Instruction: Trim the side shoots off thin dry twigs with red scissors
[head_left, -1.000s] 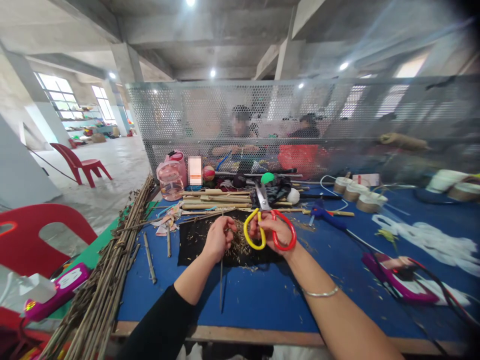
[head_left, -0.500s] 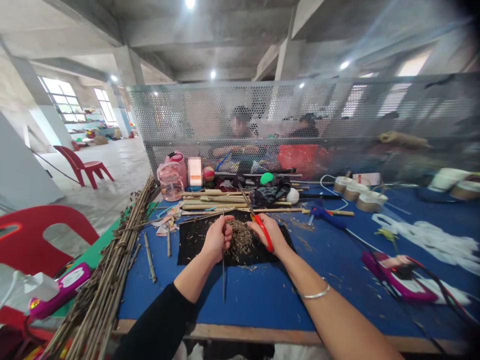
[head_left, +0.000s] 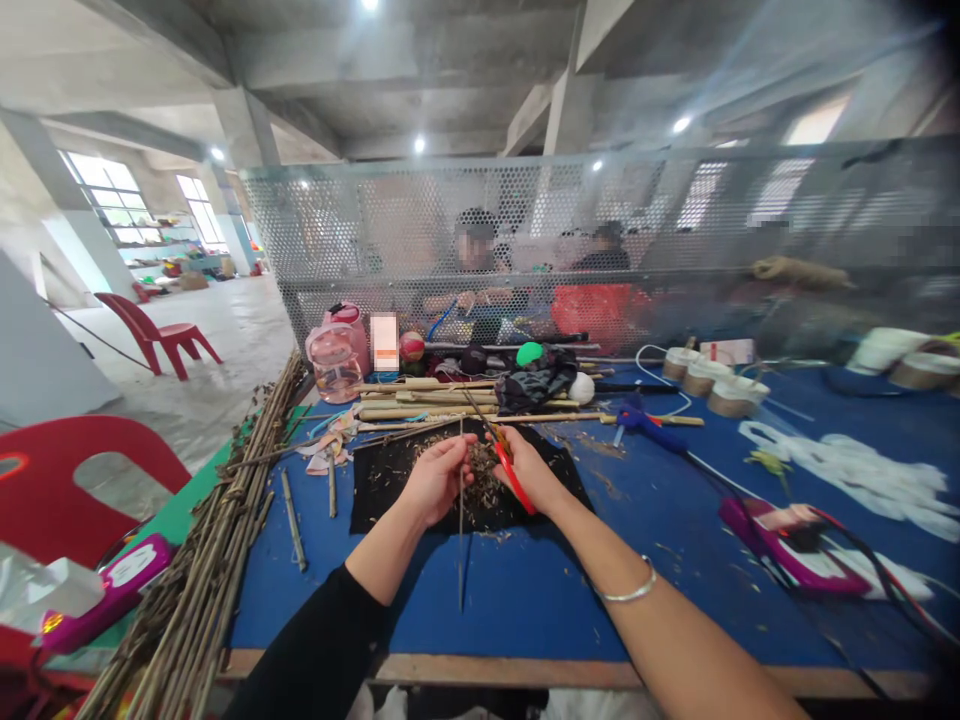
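Red-handled scissors (head_left: 516,478) are sitting gripped in the right hand (head_left: 534,468), over a black cloth (head_left: 379,490) strewn with shavings (head_left: 484,485). The left hand (head_left: 437,480) is pinching a thin stick (head_left: 460,560) just left of them. A twig bundle (head_left: 225,545) is lying along the tabletop's (head_left: 525,600) left edge, with bamboo lengths (head_left: 427,400) crowding the far side.

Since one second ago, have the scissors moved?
Yes. The scissors in the right hand turned edge-on and shifted left over the black cloth, toward the thin stick.
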